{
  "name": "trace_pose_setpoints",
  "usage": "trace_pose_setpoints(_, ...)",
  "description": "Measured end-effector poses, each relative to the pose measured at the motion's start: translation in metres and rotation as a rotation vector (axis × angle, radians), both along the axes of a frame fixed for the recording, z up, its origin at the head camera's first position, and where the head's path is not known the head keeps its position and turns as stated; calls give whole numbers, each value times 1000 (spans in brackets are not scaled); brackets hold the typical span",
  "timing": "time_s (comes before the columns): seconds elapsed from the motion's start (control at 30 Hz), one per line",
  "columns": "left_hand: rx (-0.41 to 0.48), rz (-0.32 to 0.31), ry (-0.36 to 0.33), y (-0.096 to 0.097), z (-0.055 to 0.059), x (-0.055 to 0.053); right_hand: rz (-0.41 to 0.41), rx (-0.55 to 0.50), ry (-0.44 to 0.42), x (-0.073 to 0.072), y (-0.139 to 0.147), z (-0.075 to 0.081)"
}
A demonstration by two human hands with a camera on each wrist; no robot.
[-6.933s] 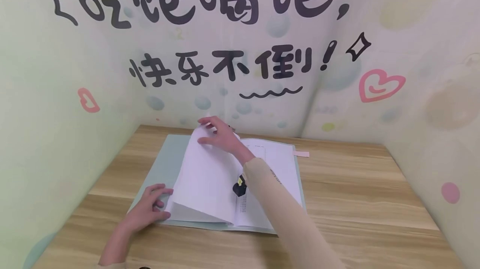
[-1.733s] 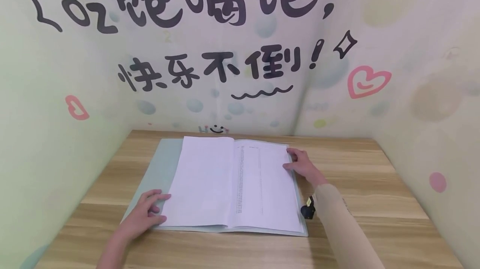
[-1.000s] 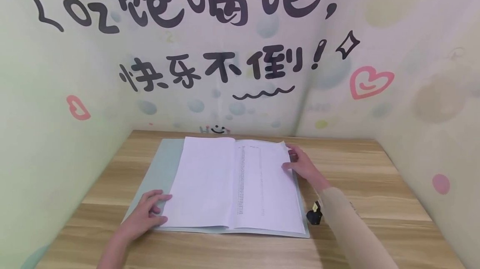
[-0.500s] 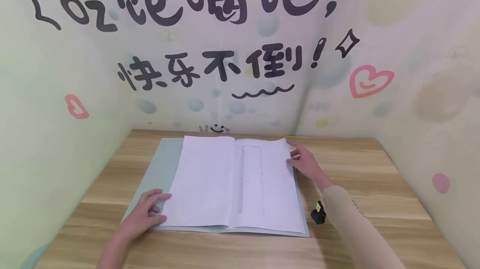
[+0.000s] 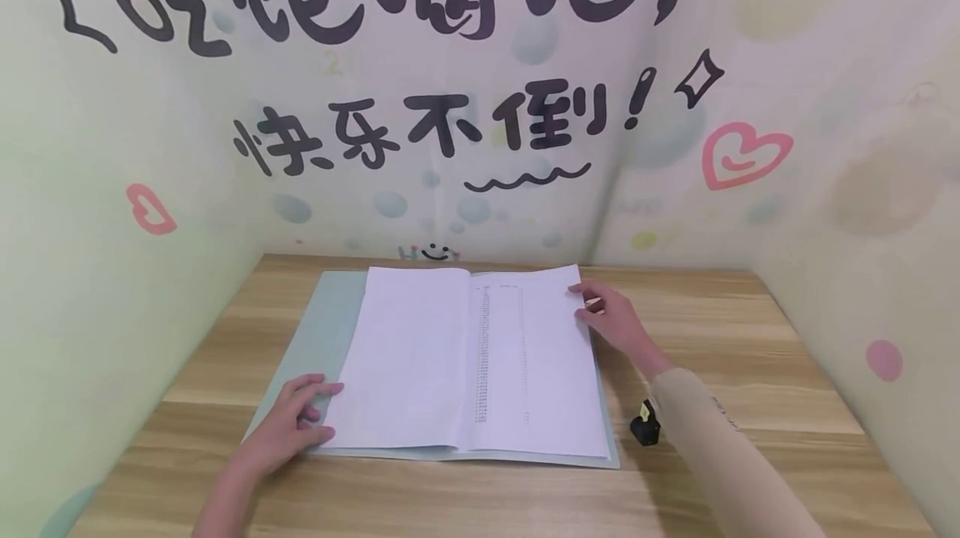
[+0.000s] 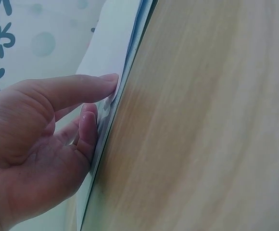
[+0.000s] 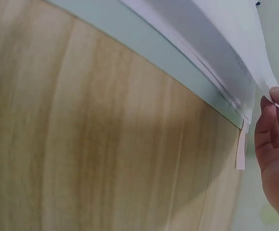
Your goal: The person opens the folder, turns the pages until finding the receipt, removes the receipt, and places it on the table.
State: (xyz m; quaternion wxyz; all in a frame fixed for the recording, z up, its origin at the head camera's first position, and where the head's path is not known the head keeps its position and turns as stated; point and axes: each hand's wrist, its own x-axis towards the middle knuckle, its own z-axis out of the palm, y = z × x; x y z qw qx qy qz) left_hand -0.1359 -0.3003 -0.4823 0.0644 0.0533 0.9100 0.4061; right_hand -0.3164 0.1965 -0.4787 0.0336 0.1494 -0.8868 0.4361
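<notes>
An open booklet with a pale blue-green cover (image 5: 330, 317) lies on the table, its white left page (image 5: 405, 354) blank. Columns of small print run down the right page (image 5: 562, 379). At that page's far outer corner, my right hand (image 5: 617, 323) pinches the sheet between thumb and fingers. The right wrist view shows this sheet (image 7: 235, 29) raised in a curve off the pages beneath. My left hand (image 5: 288, 424) rests at the left page's near outer edge, its thumb (image 6: 94, 89) on the paper and its fingers relaxed over the cover.
A pink paper tab (image 7: 241, 149) sticks out from the booklet's far right corner. The wooden table (image 5: 750, 388) meets patterned walls (image 5: 465, 229) at the back and both sides. A small black device (image 5: 645, 428) sits at the right wrist, beside the beige sleeve.
Several seconds ago my right hand was turning a sheet over to the left. It then went to the right page's far corner, took hold of it and lifted it. The left hand stays put.
</notes>
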Motion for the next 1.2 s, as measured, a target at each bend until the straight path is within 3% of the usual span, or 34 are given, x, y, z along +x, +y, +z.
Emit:
trace_pose_setpoints(0.17,13,-4,12,-1,1,0,9,32,21,-1,0,7)
trace_pose_setpoints(0.33,40,-3,-18,-1,2,1,41,104,21,-3,1,18)
trace_pose_setpoints(0.57,46,-6,-24,-2,3,0,135,132,37,-5,0,47)
trace_pose_setpoints(0.77,55,1,-20,-1,3,1,161,168,42,-11,-6,71)
trace_pose_setpoints(1.2,77,12,-26,-1,1,1,295,131,65,-21,-36,118)
